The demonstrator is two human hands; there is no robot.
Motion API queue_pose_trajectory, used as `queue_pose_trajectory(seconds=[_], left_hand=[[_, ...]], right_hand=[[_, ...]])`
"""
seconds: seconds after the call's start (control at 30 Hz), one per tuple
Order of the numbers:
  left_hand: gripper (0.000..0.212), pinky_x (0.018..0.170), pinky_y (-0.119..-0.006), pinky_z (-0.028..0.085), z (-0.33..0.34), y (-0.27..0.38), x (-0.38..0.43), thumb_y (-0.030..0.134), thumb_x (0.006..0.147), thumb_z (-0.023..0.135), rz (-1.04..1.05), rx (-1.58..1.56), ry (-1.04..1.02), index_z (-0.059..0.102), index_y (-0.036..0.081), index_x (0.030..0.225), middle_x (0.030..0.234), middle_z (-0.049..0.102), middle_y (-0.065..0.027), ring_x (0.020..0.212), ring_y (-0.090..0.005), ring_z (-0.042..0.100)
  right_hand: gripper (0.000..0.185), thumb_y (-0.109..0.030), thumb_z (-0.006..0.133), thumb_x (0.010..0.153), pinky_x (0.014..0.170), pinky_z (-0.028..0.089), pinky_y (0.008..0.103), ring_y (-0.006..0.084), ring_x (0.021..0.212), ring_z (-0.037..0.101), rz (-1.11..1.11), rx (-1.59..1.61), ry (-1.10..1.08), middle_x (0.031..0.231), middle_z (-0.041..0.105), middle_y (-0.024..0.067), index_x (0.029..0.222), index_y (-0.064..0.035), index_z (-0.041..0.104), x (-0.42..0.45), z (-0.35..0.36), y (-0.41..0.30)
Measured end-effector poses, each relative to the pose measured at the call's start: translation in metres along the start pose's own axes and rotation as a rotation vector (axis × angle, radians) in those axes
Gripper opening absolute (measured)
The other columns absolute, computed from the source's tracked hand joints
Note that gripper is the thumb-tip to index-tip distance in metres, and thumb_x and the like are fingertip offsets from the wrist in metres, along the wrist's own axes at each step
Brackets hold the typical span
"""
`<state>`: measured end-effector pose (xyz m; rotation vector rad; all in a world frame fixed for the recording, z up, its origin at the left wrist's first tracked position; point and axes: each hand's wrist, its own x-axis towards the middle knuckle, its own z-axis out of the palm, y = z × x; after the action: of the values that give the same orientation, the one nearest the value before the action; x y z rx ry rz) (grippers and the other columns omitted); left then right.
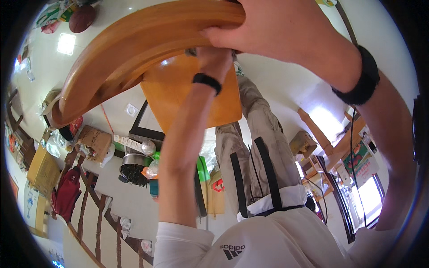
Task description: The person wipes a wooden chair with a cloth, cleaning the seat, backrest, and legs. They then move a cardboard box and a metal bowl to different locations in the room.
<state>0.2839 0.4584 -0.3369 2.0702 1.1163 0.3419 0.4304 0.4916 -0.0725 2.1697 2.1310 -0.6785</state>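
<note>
A curved, varnished wooden rail (147,37), which looks like a chair's backrest, spans the upper left and centre. My right hand (254,28) grips its right end, thumb across the near face. Beneath the rail lies a flat orange-brown wooden seat (221,100). My left hand (214,57) reaches over the seat; its fingers are hidden behind the rail. Scraps of greyish material (191,52) show on both sides of that hand; whether it holds them cannot be told. Both wrists wear black bands.
My legs in grey-brown trousers (264,134) stand beside the seat. Around are a metal pot (135,160) with dark contents, a cardboard box (95,142), a dark red folded umbrella (67,194), a wooden stair railing (99,227), a ball (82,19) and a wooden table (348,144).
</note>
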Motion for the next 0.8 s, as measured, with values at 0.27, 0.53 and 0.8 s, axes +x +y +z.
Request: queue_pose_trajectory(seconds=[0.27, 0.53, 0.8], left_hand=[[0.034, 0.100, -0.047, 0.045, -0.086, -0.056, -0.044, 0.008, 0.080, 0.067, 0.159, 0.266, 0.148, 0.068, 0.005, 0.114, 0.113, 0.070, -0.0169, 0.109, -0.0342, 0.064], [0.065, 0.114, -0.054, 0.037, -0.121, 0.009, -0.170, 0.017, 0.082, 0.055, -0.558, -1.724, 0.492, 0.044, 0.005, 0.145, 0.142, 0.052, -0.0147, 0.132, -0.0340, 0.049], [0.068, 0.112, -0.050, 0.038, -0.162, 0.033, -0.180, 0.037, 0.081, 0.058, -0.323, -1.445, 1.193, 0.049, 0.005, 0.140, 0.140, 0.054, -0.0147, 0.130, -0.0332, 0.051]], right_hand=[[0.041, -0.037, 0.074, 0.073, 0.064, 0.055, 0.0433, 0.0395, 0.062, 0.064, 0.015, 0.108, 0.087, 0.063, 0.062, 0.0218, 0.070, 0.0031, 0.067, -0.010, -0.010, -0.016], [0.042, -0.040, 0.076, 0.071, 0.064, 0.053, 0.0452, 0.0397, 0.063, 0.063, -0.072, 0.093, 0.180, 0.063, 0.062, 0.0209, 0.071, 0.0013, 0.068, -0.010, 0.002, -0.008], [0.043, -0.042, 0.078, 0.069, 0.062, 0.051, 0.0452, 0.0388, 0.065, 0.062, -0.063, 0.002, 0.212, 0.063, 0.060, 0.0197, 0.070, -0.0001, 0.066, -0.009, 0.007, -0.015]])
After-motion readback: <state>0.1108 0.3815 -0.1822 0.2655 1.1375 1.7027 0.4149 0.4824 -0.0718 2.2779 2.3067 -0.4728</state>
